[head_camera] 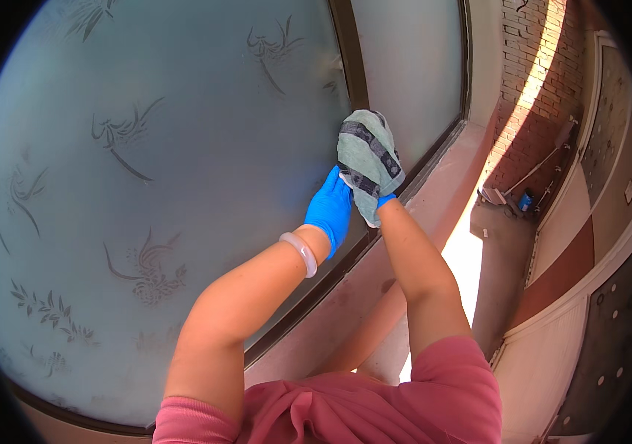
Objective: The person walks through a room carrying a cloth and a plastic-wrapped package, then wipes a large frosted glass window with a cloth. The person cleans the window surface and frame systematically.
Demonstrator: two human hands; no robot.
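Observation:
My left hand [329, 208], in a blue disposable glove, has its fingers together against the left edge of a green cloth [368, 147] with dark stripes. Whether it pinches the cloth is hidden. The cloth is draped over my right hand, covering its fingers; only a strip of blue glove [386, 200] shows at the wrist. Both hands are in front of a frosted glass window pane [227, 155], near its dark frame upright [352, 61]. Etched flower and leaf patterns [121, 133] mark the glass. A pale bangle [300, 254] circles my left wrist.
Below the window runs a pinkish sill [343, 294]. A narrower frosted pane [410, 72] lies beyond the upright. Farther down at the right are a brick-paved floor [532, 72], a long-handled dustpan [493, 195] and a blue container [525, 201] beside a wall.

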